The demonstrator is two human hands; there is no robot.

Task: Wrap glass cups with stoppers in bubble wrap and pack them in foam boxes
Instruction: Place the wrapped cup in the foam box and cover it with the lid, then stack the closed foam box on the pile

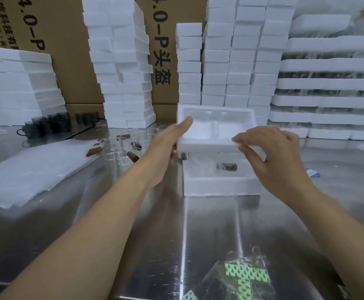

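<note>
A white foam box [215,186] sits on the steel table in the middle. Inside it lies a bubble-wrapped glass cup with a brown stopper [226,166]. Just above the box I hold a white foam lid [213,128], hollow side facing me and tilted. My left hand [168,146] grips the lid's left end, thumb along the top edge. My right hand [272,154] pinches its lower right edge. Several bare glass cups [120,148] and brown stoppers [132,156] stand left of the box. A stack of bubble wrap sheets [31,167] lies further left.
Tall stacks of white foam boxes [122,68] and cardboard cartons line the back. Foam trays [328,100] are piled at the right. Dark mugs [47,124] sit at the back left. A clear bag with green-and-white tape [239,278] lies at the table's near edge.
</note>
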